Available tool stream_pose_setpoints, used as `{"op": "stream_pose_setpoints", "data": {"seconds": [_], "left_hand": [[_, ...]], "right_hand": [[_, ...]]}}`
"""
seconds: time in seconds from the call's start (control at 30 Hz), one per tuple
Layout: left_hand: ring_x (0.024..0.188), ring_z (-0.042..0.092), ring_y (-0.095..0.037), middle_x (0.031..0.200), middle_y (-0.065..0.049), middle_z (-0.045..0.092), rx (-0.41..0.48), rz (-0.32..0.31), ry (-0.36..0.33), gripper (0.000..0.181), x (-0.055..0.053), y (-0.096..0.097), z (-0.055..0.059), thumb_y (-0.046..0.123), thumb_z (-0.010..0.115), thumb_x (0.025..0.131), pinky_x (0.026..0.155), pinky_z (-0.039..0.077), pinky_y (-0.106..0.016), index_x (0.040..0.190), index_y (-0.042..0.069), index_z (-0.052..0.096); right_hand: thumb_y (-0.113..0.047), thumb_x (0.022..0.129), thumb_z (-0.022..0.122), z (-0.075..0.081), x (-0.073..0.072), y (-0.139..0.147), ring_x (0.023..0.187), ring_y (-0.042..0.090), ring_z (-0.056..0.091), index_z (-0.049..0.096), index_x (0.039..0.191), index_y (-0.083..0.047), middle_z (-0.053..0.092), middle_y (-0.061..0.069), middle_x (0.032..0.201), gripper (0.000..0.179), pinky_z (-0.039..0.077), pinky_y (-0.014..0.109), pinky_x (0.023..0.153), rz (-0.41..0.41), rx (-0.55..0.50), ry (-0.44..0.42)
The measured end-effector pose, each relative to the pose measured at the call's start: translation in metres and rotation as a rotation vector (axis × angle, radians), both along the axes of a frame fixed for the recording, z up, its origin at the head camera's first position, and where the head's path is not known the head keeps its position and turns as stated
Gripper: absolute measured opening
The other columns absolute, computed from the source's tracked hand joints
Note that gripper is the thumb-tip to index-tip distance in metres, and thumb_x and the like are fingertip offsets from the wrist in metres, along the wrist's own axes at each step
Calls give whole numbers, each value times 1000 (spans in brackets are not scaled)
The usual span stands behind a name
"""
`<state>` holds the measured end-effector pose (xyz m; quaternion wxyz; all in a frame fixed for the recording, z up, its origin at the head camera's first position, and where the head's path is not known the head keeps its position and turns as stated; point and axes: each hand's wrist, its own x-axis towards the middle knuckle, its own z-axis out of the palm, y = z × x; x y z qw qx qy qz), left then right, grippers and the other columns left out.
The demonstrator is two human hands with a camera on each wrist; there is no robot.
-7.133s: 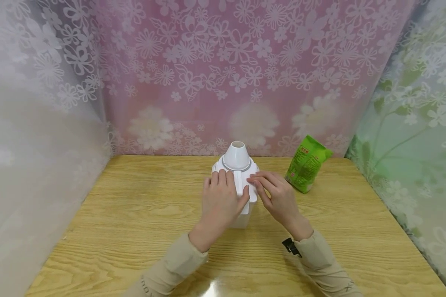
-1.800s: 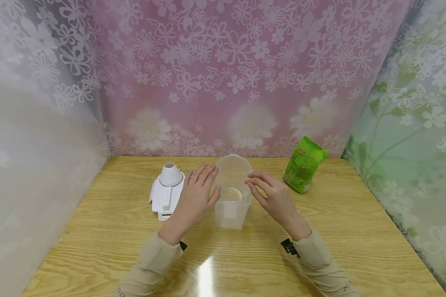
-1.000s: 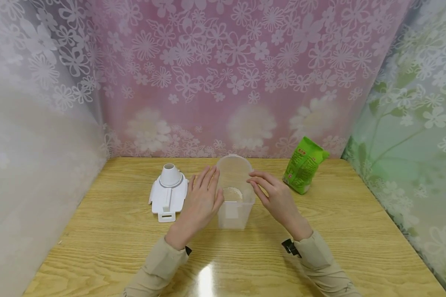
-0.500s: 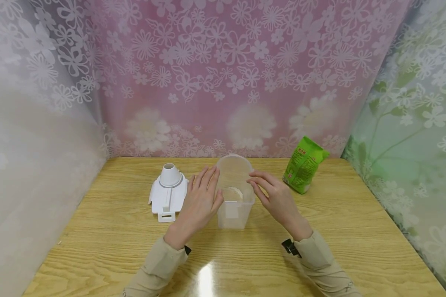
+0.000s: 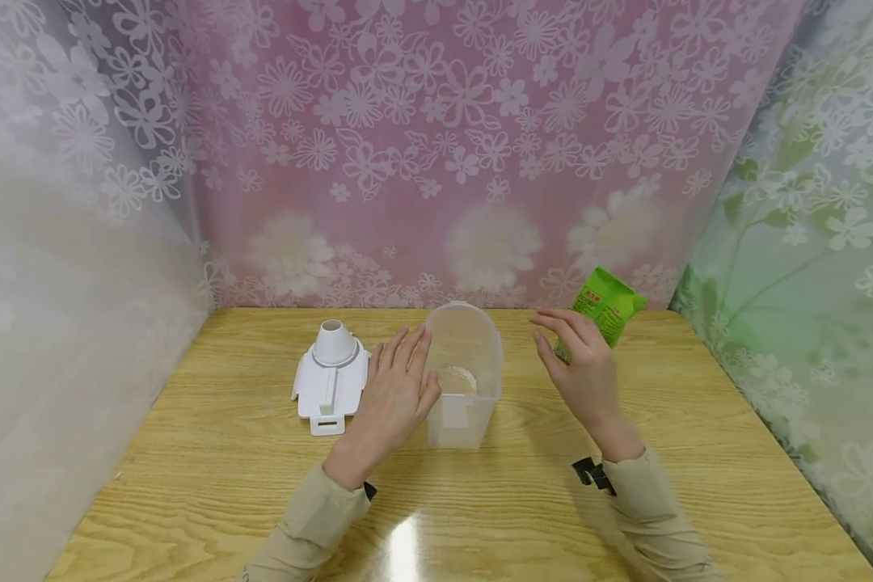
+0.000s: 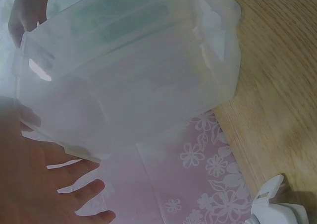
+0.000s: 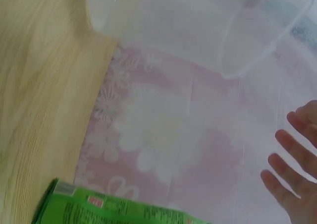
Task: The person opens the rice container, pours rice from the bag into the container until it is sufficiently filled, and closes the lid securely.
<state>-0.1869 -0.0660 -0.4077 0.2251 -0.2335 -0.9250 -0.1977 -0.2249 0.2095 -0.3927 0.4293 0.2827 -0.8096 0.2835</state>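
A translucent plastic bin (image 5: 457, 427) stands upright and uncovered, with a little pale, grainy matter (image 5: 466, 374) low inside it. My left hand (image 5: 393, 398) lies along its left side, fingers straight and fingertips right at the rim. In the left wrist view, the bin's wall (image 6: 143, 80) fills the upper part above the spread fingers. My right hand (image 5: 584, 372) is in the air to the right of the bin, fingers loosely bent with nothing in them. It overlaps a green printed bag (image 5: 621, 305) in the head view; that bag (image 7: 114, 210) is apart from the fingers in the right wrist view.
A white lid (image 5: 311, 392) with a cone-shaped spout (image 5: 332, 346) lies on the wooden table (image 5: 466, 517), left of my left hand. A pink flowered curtain (image 5: 407, 162) hangs behind the table's back edge, and pale curtains flank both sides.
Earlier the white lid sat on the bin; it now lies at the left. In the last half second my right hand has left the bin's right rim and moved right, towards the bag.
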Motion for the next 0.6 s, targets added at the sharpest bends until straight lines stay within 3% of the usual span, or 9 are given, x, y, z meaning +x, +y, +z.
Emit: {"op": "stream_pose_setpoints", "data": {"seconds": [0.33,0.6], "left_hand": [[148,31,-39,159,-16,38,-5,-4,-32,57,0,0,2,27,42,104,117,24,-64,153,-2,39],[146,33,-40,158,-17,39,1,-9,-17,57,0,0,2,27,42,104,116,26,-65,152,-3,40]], "right_hand": [[0,88,76,9,-17,45,125,45,47,64,130,0,56,22,137,44,39,58,105,-234,-94,-44],[-11,91,76,-1,-30,76,140,46,33,46,145,2,39,29,150,63,31,61,114,-358,-200,-215]]}}
